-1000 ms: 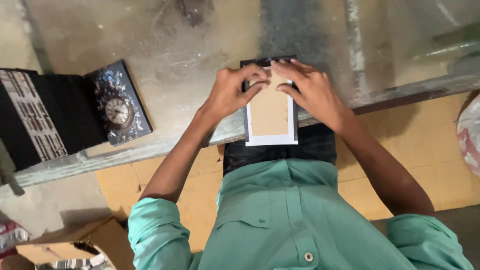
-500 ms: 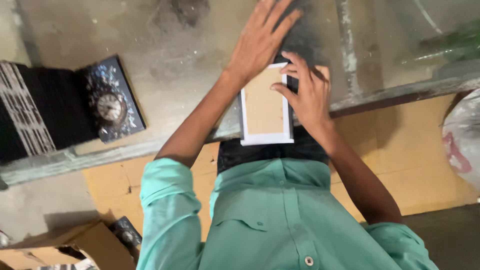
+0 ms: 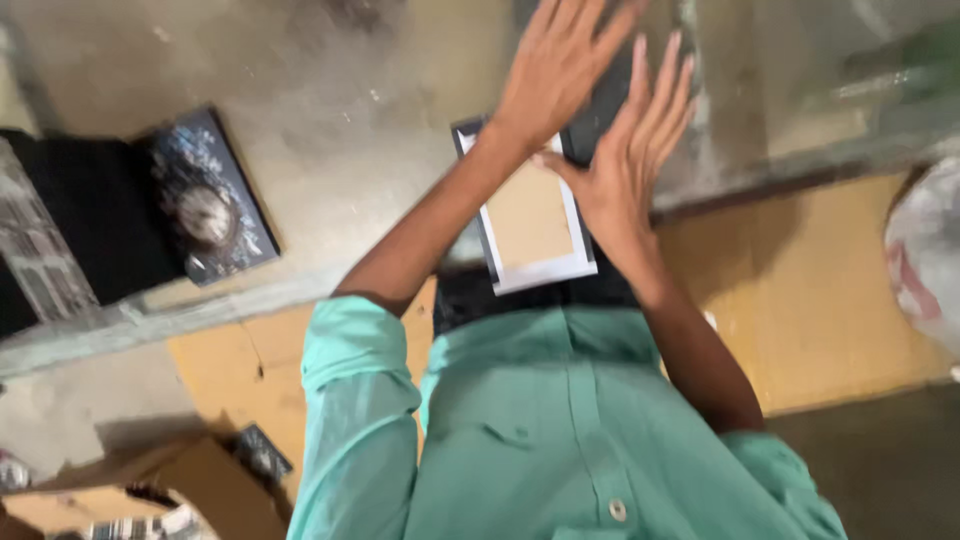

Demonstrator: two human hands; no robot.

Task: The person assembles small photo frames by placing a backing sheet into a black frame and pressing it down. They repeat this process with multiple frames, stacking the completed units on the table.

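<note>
While a dark ornate frame with a round clock face point(image 3: 205, 205) lies flat at the left of the frame on the worn grey bench point(image 3: 330, 120), the flat frame with a tan card backing and white border point(image 3: 530, 215) lies at centre, its long axis running up the picture. The left hand point(image 3: 560, 65) hovers past its upper end, fingers spread wide and empty; the right hand point(image 3: 625, 165), nearer, spreads open along its right edge

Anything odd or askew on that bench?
Nothing damaged or spilled. The white-framed panel overhangs the bench edge toward the person, tilted slightly. Both hands, left and right, are flat and open above it, gripping nothing.
</note>
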